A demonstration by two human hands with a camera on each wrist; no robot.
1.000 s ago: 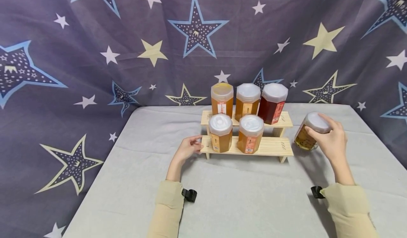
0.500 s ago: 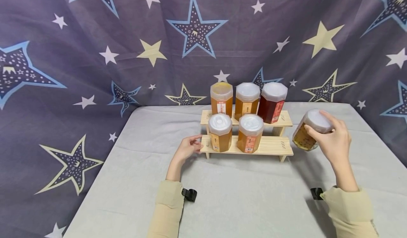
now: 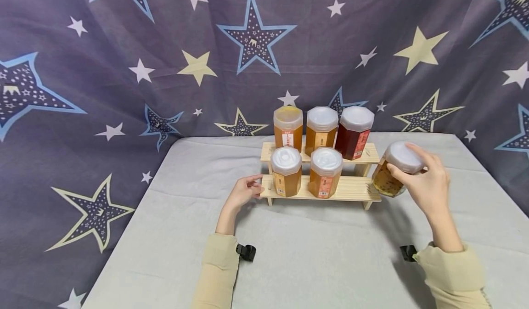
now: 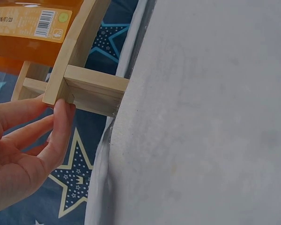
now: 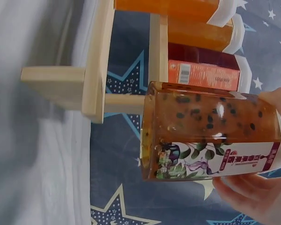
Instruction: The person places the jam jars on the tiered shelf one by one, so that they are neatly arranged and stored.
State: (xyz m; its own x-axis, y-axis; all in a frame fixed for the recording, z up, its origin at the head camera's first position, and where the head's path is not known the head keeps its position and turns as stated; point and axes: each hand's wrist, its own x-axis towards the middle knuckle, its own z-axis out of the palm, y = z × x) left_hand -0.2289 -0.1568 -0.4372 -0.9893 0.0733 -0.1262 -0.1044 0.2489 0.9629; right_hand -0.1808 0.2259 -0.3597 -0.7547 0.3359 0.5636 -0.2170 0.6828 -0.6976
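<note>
My right hand (image 3: 431, 187) grips an octagonal jar (image 3: 385, 179) near its pale lid. The jar is tilted and held up beside the right end of the lower shelf of a two-tier wooden display stand (image 3: 357, 187). In the right wrist view, dark seeds float in the jar's (image 5: 206, 119) amber filling, and its label has purple and green pictures. With thumb and fingertips, my left hand (image 3: 243, 192) pinches the left end of the lower shelf; the left wrist view shows the fingers (image 4: 61, 124) at the board's corner.
On the lower shelf stand two amber jars, one with a yellow label (image 3: 287, 180) and one with a red label (image 3: 325, 180). The upper tier holds two amber jars (image 3: 320, 134) and a dark red jar (image 3: 351, 141). A star-patterned cloth (image 3: 165, 93) hangs behind the grey-covered table (image 3: 306, 254).
My right hand has lifted the seeded jar off the table and carried it left to the stand's right end. The left hand has stayed on the shelf end.
</note>
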